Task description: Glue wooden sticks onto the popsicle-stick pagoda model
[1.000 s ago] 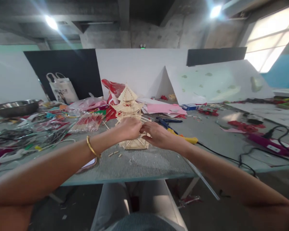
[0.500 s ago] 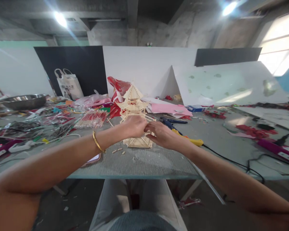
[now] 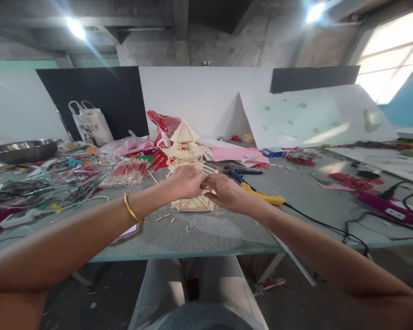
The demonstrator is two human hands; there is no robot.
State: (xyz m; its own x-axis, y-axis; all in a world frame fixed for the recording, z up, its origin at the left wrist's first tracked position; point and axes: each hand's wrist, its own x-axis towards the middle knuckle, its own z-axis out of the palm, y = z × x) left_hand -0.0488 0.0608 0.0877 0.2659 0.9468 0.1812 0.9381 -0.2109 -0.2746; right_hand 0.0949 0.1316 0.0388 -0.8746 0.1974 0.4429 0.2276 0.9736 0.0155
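A tiered pagoda model (image 3: 186,146) built of thin wooden sticks stands upright on the grey table (image 3: 220,229). My left hand (image 3: 185,182), with a gold bangle on the wrist, is curled closed against the model's middle tier. My right hand (image 3: 224,192) meets it from the right, fingers pinched at the same spot. The two hands touch each other in front of the model and hide its middle part. Whatever lies between the fingertips is too small to make out. A few short stick pieces (image 3: 165,218) lie on the table by the model's base.
A yellow-handled tool with a black cord (image 3: 265,198) lies right of my hands. Packs of red-tipped sticks (image 3: 125,173), a steel bowl (image 3: 22,151), a white tote bag (image 3: 89,123) and craft clutter fill the left. Pink paper (image 3: 239,155) and a purple tool (image 3: 387,202) lie right.
My hands stay together at the model's middle tier with only slight finger shifts. The camera view has swayed a little.
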